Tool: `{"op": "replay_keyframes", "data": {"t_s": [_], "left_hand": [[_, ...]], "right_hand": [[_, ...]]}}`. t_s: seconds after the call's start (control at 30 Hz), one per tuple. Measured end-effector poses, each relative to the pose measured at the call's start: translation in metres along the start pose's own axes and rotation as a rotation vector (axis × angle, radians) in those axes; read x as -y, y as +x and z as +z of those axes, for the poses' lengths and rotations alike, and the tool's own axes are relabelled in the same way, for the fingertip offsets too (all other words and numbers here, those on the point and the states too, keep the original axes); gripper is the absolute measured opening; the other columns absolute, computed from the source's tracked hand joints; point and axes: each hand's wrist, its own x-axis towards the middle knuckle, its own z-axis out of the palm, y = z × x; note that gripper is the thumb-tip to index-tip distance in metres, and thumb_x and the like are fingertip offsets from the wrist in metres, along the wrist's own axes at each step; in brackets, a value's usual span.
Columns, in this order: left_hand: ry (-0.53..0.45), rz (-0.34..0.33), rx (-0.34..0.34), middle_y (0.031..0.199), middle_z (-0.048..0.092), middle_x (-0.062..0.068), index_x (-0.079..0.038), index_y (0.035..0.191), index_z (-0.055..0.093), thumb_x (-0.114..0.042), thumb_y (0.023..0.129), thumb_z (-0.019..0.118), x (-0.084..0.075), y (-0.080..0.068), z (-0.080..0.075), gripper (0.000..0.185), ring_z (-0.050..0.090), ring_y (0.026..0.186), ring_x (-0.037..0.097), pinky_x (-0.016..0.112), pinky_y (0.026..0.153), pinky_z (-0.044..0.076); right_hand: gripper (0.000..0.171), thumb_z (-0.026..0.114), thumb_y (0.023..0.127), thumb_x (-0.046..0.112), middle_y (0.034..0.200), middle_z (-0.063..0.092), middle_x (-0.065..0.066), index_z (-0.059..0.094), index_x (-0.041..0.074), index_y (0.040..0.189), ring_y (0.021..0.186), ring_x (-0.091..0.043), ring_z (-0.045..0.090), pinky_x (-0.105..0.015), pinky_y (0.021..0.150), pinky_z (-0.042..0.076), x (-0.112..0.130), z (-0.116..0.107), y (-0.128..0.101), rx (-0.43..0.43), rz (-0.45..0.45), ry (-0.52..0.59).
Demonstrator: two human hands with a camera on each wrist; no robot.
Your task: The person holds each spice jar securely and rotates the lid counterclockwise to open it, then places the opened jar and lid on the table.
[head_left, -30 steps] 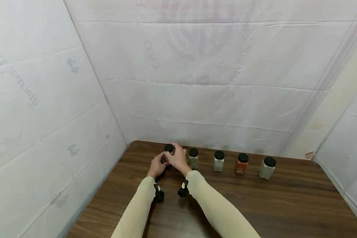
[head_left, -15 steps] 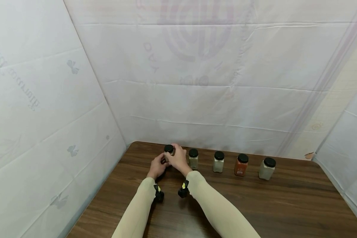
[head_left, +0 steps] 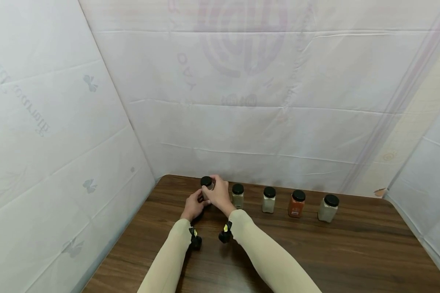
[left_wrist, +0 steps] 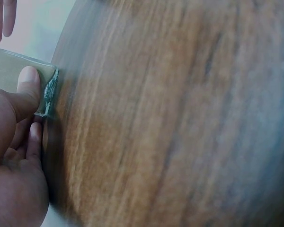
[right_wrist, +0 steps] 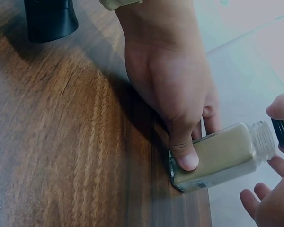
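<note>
A clear, square-sided spice jar (right_wrist: 222, 150) filled with pale beige powder stands at the table's back left. Its threaded neck is bare. My left hand (head_left: 193, 204) grips it low down, the thumb (right_wrist: 188, 161) flat on one face near the base. Just off the neck, my right hand (head_left: 219, 196) pinches the black lid (right_wrist: 280, 132) with thumb and fingers. In the left wrist view the jar's lower part (left_wrist: 12, 71) shows under the left thumb, while the neck is out of frame. Fingertips of the right hand (left_wrist: 8, 19) hang above it there.
Several more black-lidded jars stand in a row to the right: an olive-toned one (head_left: 238, 196), a pale one (head_left: 269, 200), an orange-red one (head_left: 296, 203) and a pale greenish one (head_left: 328, 208). A white sheeted wall (head_left: 242, 134) rises behind the brown wooden table (head_left: 278, 248).
In the head view the black lid and the right hand's fingers have shifted slightly up and left. The left hand keeps its place on the jar, and the other jars stay put.
</note>
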Motion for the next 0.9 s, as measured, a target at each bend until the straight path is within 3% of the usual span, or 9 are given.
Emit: {"op": "replay_keyframes", "data": {"t_s": [0.27,0.5,0.73,0.9], "left_hand": [[0.011,0.018,-0.005,0.141,0.062,0.017,-0.009,0.147,0.056,-0.015,0.095,0.075,-0.001,-0.003,0.000,0.056,0.055,0.133,0.039,0.057,0.112,0.042],[0.036,0.082,-0.026,0.136,0.065,0.019,-0.007,0.143,0.059,-0.017,0.094,0.076,-0.003,-0.009,0.000,0.053,0.058,0.127,0.042,0.059,0.107,0.046],[-0.014,0.031,-0.005,0.138,0.064,0.016,-0.009,0.146,0.057,-0.012,0.094,0.076,0.000,-0.005,0.000,0.056,0.058,0.130,0.038,0.056,0.110,0.045],[-0.016,0.029,-0.013,0.136,0.066,0.015,-0.008,0.146,0.057,-0.011,0.092,0.077,0.000,-0.002,0.000,0.057,0.060,0.128,0.035,0.053,0.109,0.047]], "right_hand": [[0.041,0.074,0.096,0.024,0.133,0.062,-0.012,0.059,0.009,0.131,0.128,-0.034,0.045,-0.052,0.101,0.049,0.003,-0.006,-0.003,-0.001,-0.014,0.011],[0.043,0.077,0.094,0.026,0.137,0.060,-0.011,0.060,0.009,0.129,0.128,-0.034,0.045,-0.052,0.100,0.049,0.002,-0.008,-0.004,-0.003,-0.013,0.000],[0.037,0.080,0.091,0.025,0.145,0.059,-0.001,0.058,0.011,0.117,0.126,-0.029,0.048,-0.050,0.101,0.048,0.004,-0.012,-0.004,-0.016,-0.047,0.009],[0.035,0.081,0.089,0.022,0.142,0.062,0.000,0.053,0.012,0.106,0.124,-0.028,0.051,-0.047,0.100,0.049,0.007,-0.016,-0.004,-0.031,-0.086,0.018]]}}
